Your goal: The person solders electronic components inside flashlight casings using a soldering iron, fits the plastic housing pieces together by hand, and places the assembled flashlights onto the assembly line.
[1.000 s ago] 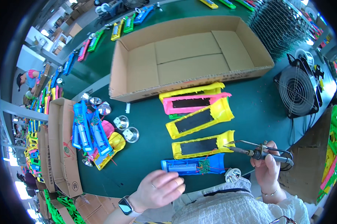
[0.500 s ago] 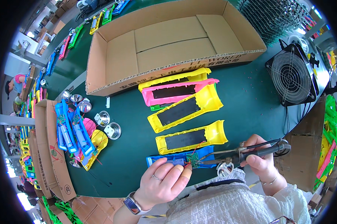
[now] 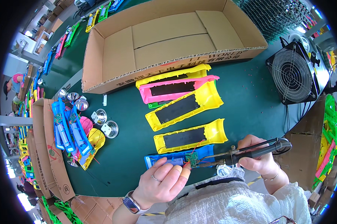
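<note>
Head view: the left hand is at the near edge of the green work table, its fingers bent and the fingertips gathered at the left edge of a small green circuit board. Whether they pinch a wire there cannot be told. The board sits in a long blue plastic housing, the workpiece, lying at the table's near side, with a purplish-blue cylindrical battery left of the board. The right hand, on the right, has its fingers closed around a dark-handled soldering iron; its metal tip points left, over the board. Contact cannot be confirmed. A round silvery reflector lies just below the iron, partly covered.

Just beyond the housing is a yellow plastic shell with a black panel. Farther off stands a large open cardboard box; a square black fan stands far right. Two blue housings with batteries lie at left.
</note>
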Demonstrator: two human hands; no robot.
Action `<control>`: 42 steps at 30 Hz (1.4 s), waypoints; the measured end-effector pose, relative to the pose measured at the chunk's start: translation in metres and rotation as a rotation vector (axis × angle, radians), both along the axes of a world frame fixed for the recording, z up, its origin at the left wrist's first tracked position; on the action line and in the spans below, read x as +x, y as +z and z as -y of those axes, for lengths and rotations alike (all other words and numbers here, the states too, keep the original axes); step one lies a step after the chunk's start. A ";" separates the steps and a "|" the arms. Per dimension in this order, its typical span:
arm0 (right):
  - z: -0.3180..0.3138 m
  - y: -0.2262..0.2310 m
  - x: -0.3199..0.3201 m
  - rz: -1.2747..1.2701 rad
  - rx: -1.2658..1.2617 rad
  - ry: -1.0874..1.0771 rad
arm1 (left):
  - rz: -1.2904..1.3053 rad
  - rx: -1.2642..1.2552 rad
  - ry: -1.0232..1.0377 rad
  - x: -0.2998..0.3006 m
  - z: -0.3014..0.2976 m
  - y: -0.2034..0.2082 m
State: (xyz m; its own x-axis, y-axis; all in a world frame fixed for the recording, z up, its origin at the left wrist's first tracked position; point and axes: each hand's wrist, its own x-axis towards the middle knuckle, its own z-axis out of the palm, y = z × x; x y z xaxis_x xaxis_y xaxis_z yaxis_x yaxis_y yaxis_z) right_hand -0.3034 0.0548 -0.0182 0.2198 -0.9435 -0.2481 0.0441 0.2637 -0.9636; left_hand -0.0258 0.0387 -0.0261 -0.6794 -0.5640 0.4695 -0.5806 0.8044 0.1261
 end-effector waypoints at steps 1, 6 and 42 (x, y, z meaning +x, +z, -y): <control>-0.001 0.000 0.001 0.012 0.010 -0.008 | 0.002 -0.009 -0.004 0.000 0.000 0.000; -0.003 -0.001 0.003 0.027 0.019 -0.018 | -0.013 -0.022 0.006 -0.002 -0.002 -0.002; 0.002 -0.036 0.002 0.685 -0.302 -0.668 | 0.035 0.319 -0.007 0.012 0.021 0.035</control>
State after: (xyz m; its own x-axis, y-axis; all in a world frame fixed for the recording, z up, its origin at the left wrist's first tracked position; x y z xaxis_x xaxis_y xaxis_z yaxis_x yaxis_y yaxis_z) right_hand -0.3011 0.0525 -0.0542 -0.3719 -0.9283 0.0036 0.6644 -0.2689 -0.6973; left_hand -0.0136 0.0172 0.0088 -0.6962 -0.6745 0.2457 -0.5840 0.7312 0.3527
